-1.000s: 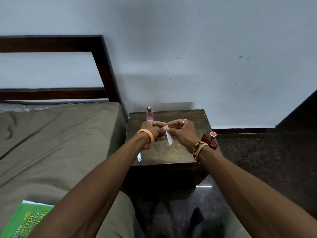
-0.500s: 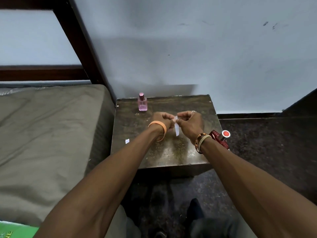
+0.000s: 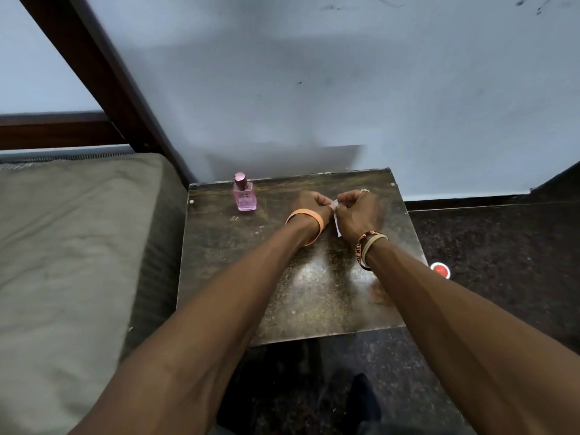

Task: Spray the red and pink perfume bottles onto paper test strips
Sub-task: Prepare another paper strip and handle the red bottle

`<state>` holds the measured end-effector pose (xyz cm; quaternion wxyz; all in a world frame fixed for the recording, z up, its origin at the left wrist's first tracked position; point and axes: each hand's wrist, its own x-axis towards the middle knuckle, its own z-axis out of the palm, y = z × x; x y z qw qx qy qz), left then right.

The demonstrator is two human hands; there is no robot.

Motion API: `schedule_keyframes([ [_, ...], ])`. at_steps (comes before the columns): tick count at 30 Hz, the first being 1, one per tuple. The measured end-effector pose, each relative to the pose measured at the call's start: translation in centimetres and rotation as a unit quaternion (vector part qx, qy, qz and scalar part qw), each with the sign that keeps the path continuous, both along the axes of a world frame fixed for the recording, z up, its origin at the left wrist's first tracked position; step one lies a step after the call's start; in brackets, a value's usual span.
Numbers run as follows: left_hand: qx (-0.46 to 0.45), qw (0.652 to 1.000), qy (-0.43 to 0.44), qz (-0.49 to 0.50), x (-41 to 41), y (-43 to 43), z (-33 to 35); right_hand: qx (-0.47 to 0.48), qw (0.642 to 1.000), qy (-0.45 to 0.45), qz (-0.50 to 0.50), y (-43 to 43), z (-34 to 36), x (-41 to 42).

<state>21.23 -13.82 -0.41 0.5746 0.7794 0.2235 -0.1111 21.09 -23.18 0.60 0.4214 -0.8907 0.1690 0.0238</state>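
Observation:
A pink perfume bottle point(image 3: 244, 193) with a rosy cap stands upright at the back left of a dark side table point(image 3: 301, 287). Over the back middle of the table my left hand point(image 3: 312, 206) and my right hand point(image 3: 357, 211) meet, and both pinch one small white paper strip point(image 3: 336, 221) that hangs down between them. At the table's right edge only the round red top of the red perfume bottle point(image 3: 439, 270) shows; my right forearm hides its body.
A bed with an olive mattress point(image 3: 72, 252) and a dark wooden headboard point(image 3: 103, 76) lies directly left of the table. A pale wall rises right behind it. Dark speckled floor point(image 3: 502, 252) spreads to the right and in front.
The view has tilted down and closer to the table. Both hands still pinch the strip, now further back on the table. The red bottle's body has slipped behind my right forearm.

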Motion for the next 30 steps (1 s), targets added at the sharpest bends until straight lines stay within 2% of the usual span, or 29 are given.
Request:
schedule_keyframes([
  [12, 0.166, 0.984, -0.036, -0.053, 1.9, -0.3, -1.7, -0.03, 0.999, 0.017, -0.016, 0.1, -1.8, 1.2],
  [24, 0.193, 0.976, -0.064, -0.074, 0.9, -0.1, -1.3, -0.078, 0.996, -0.032, 0.02, -0.1, -2.4, 0.5],
  [30, 0.207, 0.969, -0.092, -0.102, 0.7, 0.1, -1.5, -0.097, 0.994, -0.027, 0.042, -0.1, -2.5, 0.6],
])
